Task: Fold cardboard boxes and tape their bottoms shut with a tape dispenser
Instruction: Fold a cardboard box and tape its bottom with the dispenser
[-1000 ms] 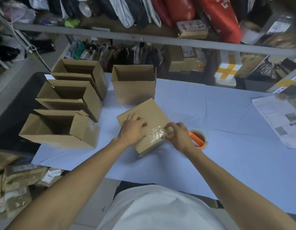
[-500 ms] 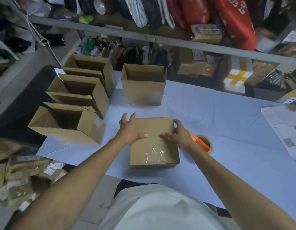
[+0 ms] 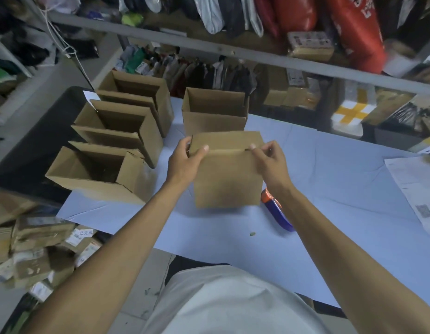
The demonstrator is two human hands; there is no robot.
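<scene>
Plain brown cardboard box [image 3: 227, 174] upright, flap creased; left hand [image 3: 185, 160], right hand [image 3: 269, 162] each grip top corners.

1. The bench [image 3: 329, 179] wears a pale blue cover.
2. Three open cardboard boxes [image 3: 127, 131] stand in a row at its left edge, touching one another.
3. A fourth open box [image 3: 215, 116] stands at the far edge.
4. A tape dispenser [image 3: 276, 210] lies near the middle.
5. Printed paper sheets [image 3: 416, 196] lie at the right.
</scene>
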